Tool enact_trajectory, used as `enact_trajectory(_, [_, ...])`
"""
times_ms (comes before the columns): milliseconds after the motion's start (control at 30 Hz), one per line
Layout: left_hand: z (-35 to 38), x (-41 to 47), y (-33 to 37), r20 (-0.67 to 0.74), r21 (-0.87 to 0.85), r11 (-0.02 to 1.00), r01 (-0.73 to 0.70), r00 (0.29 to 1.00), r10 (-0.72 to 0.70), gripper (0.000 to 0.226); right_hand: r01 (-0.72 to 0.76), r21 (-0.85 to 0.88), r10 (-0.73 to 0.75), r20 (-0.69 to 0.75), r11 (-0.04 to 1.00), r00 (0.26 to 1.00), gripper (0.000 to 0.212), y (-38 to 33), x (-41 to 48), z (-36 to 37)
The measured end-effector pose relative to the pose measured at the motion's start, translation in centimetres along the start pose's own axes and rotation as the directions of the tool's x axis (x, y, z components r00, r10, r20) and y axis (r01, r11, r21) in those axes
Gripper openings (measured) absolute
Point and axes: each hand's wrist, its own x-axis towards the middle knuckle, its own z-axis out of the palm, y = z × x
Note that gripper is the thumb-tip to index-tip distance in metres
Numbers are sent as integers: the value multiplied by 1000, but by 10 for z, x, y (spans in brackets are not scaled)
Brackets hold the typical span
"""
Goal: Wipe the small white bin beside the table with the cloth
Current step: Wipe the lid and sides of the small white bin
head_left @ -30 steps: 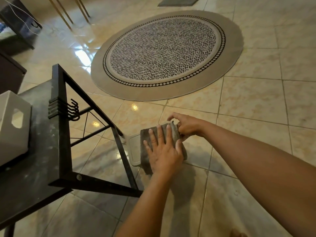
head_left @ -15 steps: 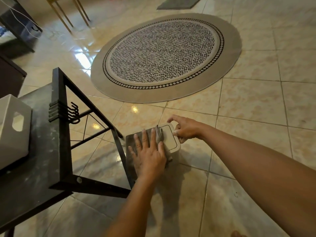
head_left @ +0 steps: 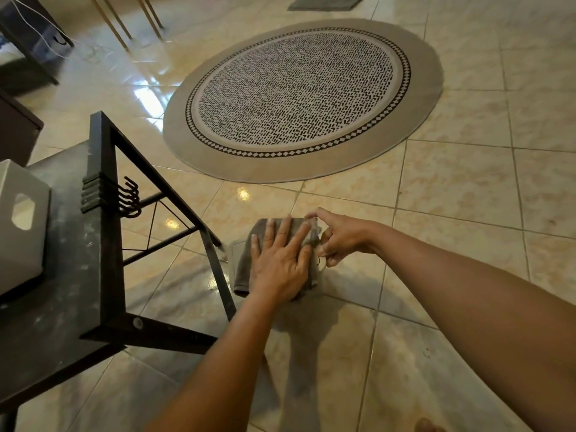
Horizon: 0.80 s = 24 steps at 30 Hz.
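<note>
Centre of frame, on the tiled floor beside the black metal table (head_left: 103, 244): small white plastic bin (head_left: 234, 249), mostly covered by grey folded cloth (head_left: 246, 269). Left hand (head_left: 280, 263) flat, fingers spread, pressing cloth. Right hand (head_left: 338, 236) pinching the bin's right edge

**Cloth spread over the small bin**

The cloth (head_left: 246, 269), grey-brown and folded flat, lies draped over the top of the small white bin (head_left: 234, 249) and covers nearly all of it. It sits pressed under the flat left grip (head_left: 280, 263), its free edge sticking out to that grip's left and curling down. Only a pale strip of the bin's lid shows, left of the cloth. The bin stands on the floor just beside the desk (head_left: 103, 244) leg, and the right grip (head_left: 338, 236) pinches at its far right edge.
</note>
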Motion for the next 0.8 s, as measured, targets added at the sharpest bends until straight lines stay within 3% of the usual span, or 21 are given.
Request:
enact_trajectory(100, [-2, 1, -1, 43, 48, 991, -126, 991, 124, 55, -1, 5, 1, 4, 1000, 1000, 81, 0, 1, -1])
enact_trajectory(200, [-5, 7, 0, 11, 17, 1000, 18, 1000, -18, 54, -1, 4, 1, -4, 1000, 1000, 80, -2, 2, 1])
enact_trajectory(367, [-5, 0, 2, 25, 54, 996, -72, 997, 70, 54, -8, 10, 8, -9, 1000, 1000, 83, -2, 0, 2])
enact_trajectory(433, [-8, -4, -19, -14, -9, 991, 134, 991, -134, 54, -20, -5, 20, -16, 1000, 1000, 79, -3, 1, 3])
enact_trajectory(500, [-5, -15, -31, -64, -106, 924, 368, 925, -376, 55, -25, -25, 24, -31, 999, 999, 77, -3, 3, 4])
enact_trajectory(533, [-2, -21, -27, -70, -112, 906, 407, 907, -416, 56, -25, -33, 24, -30, 999, 999, 77, -4, 3, 4])
enact_trajectory(700, [12, -24, 26, -36, -1, 992, 123, 992, -123, 54, -31, -21, 31, -24, 999, 999, 85, -6, 2, 4])
enact_trajectory(733, [11, -18, 24, -38, 2, 993, 119, 992, -119, 54, -29, -14, 29, -35, 999, 999, 86, -6, 2, 5])
enact_trajectory(800, [6, -10, 3, -62, -39, 969, 242, 968, -244, 55, -31, -12, 31, -53, 999, 998, 84, -6, 1, 8])
